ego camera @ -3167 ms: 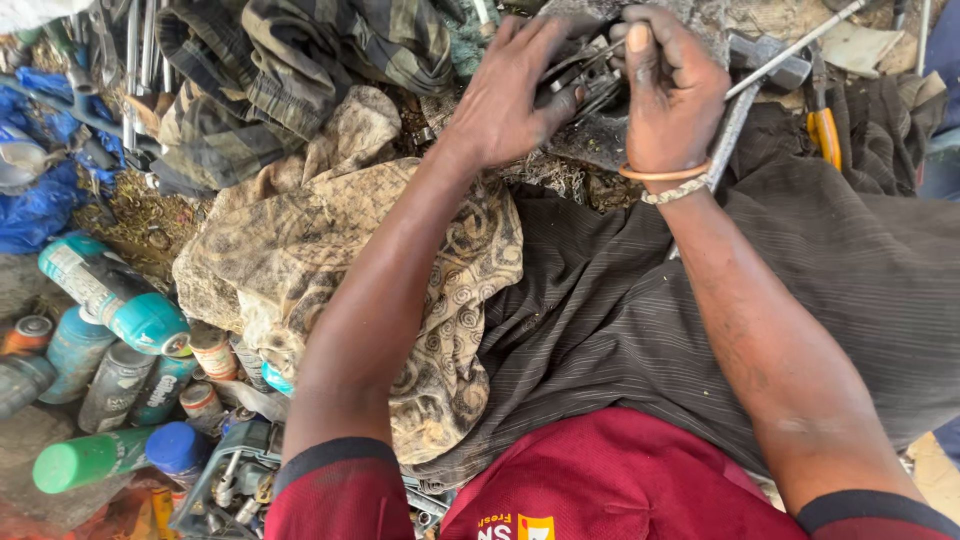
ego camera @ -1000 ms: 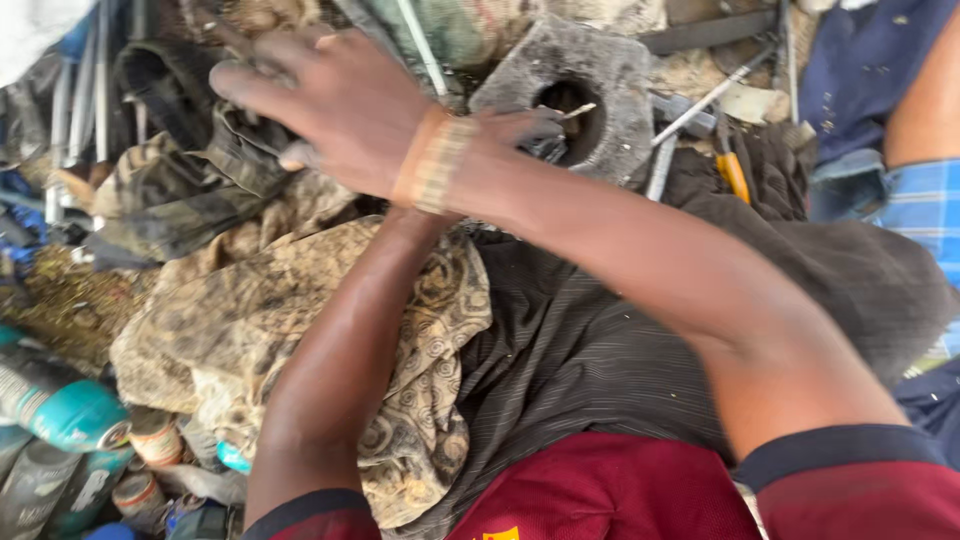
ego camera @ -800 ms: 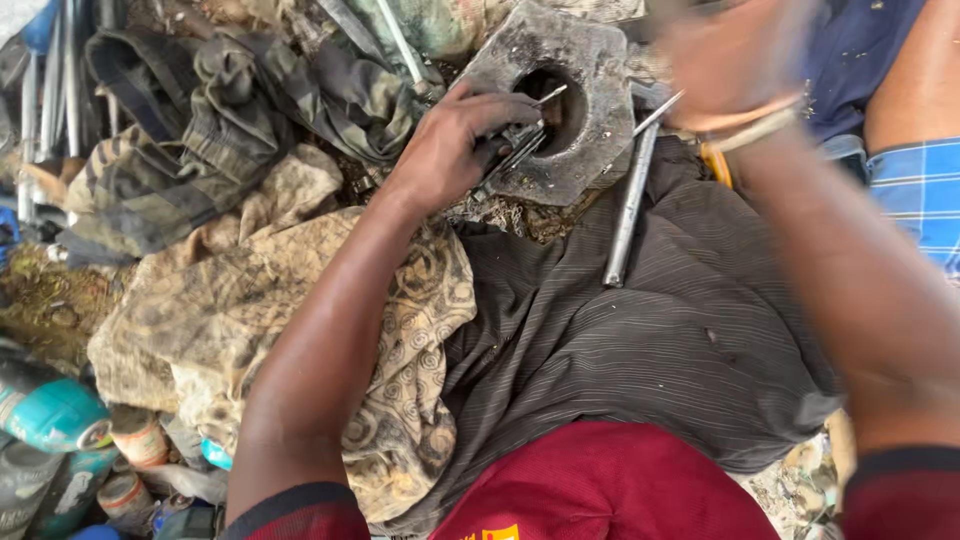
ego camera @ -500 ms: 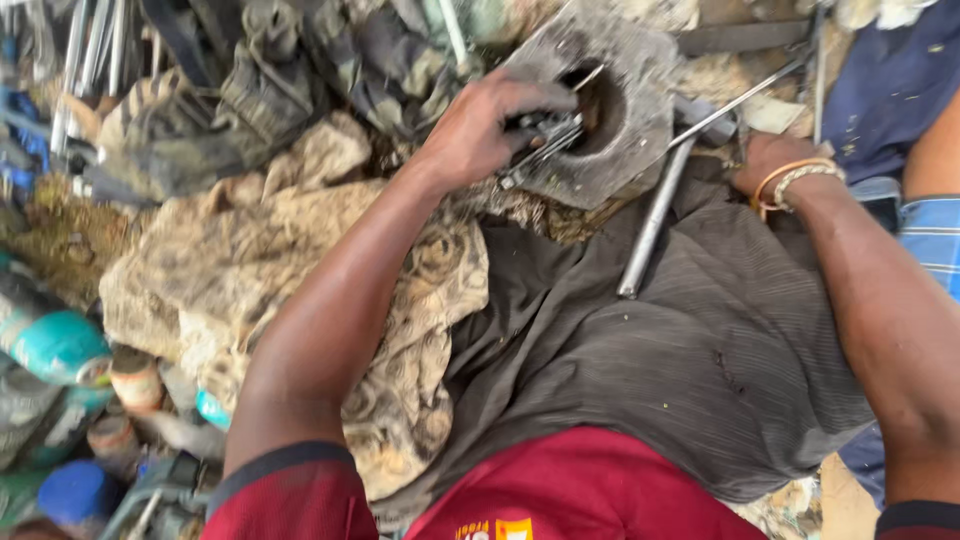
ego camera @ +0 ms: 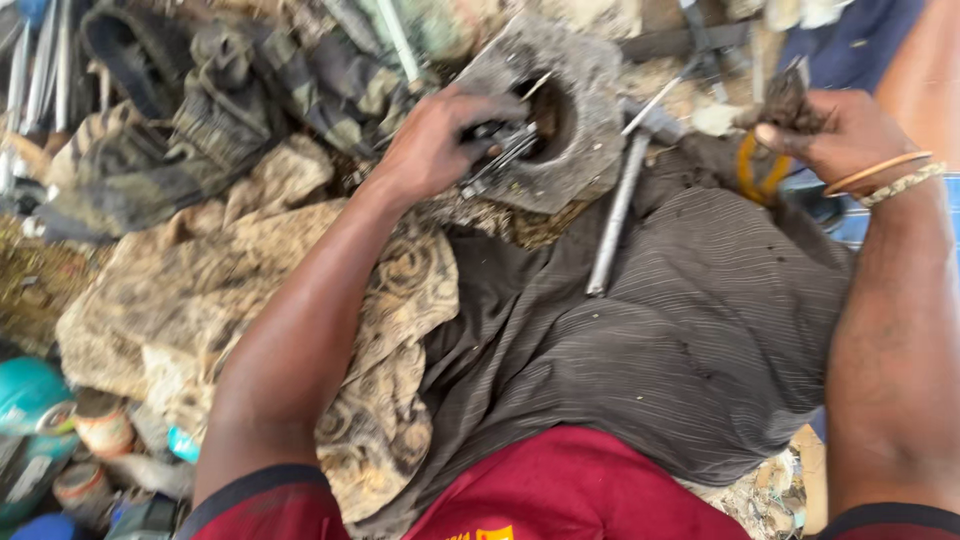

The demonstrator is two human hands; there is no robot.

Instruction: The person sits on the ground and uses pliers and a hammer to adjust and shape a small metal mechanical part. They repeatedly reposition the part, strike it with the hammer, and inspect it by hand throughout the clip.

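Note:
My left hand (ego camera: 435,140) grips a small dark metal part (ego camera: 500,150) against a grey cast metal housing (ego camera: 570,120) with a round hole, which rests at the top of my lap. My right hand (ego camera: 835,135), with bangles on the wrist, is raised at the upper right and pinches a dark, dirty object (ego camera: 790,95) between its fingers; what it is I cannot tell. Yellow-handled pliers (ego camera: 755,175) lie just below that hand. A hammer with a long metal shaft (ego camera: 615,215) lies slanted on the dark striped cloth (ego camera: 660,340) over my legs.
A patterned brown rag (ego camera: 200,300) covers my left side. Dirty camouflage cloth (ego camera: 230,110) and metal rods (ego camera: 40,60) lie at the upper left. Spray cans and tins (ego camera: 60,430) crowd the lower left. Another person's blue clothing (ego camera: 850,40) shows at the upper right.
My right hand left the housing, swept across to the left pile, then swung back to the right and rose holding a dark object. My left hand stayed on the housing.

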